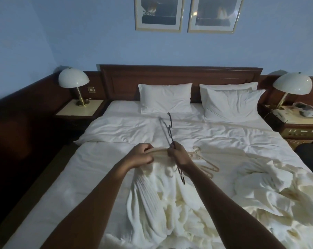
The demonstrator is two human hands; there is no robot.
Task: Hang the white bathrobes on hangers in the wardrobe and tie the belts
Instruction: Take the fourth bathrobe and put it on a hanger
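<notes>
**Collar gathered, hanger ready**

On the white-sheeted bed (80,177), the left hand (141,156) pinches the gathered collar of a soft, floppy white terry bathrobe (152,194). The right hand (178,154) curls round a thin dark wire hanger (167,130), long axis towards the headboard. The robe trails away from the headboard; best gripped at the collar.

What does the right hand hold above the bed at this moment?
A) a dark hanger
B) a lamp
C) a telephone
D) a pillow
A: the right hand grips a dark hanger that sticks up over the bed, while the left hand pinches the top edge of a white bathrobe.
</notes>
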